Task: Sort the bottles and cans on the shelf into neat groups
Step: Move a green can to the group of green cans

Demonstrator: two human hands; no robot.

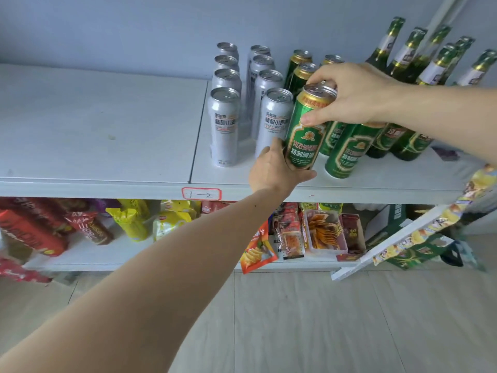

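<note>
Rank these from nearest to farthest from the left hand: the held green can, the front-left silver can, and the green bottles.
1. Held green can: in the left hand.
2. Front-left silver can: to its left.
3. Green bottles: back right.

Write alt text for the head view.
Both hands hold one green can on a white shelf: left hand at its base, right hand at its top. Silver cans stand left of it, green bottles behind right.
</note>
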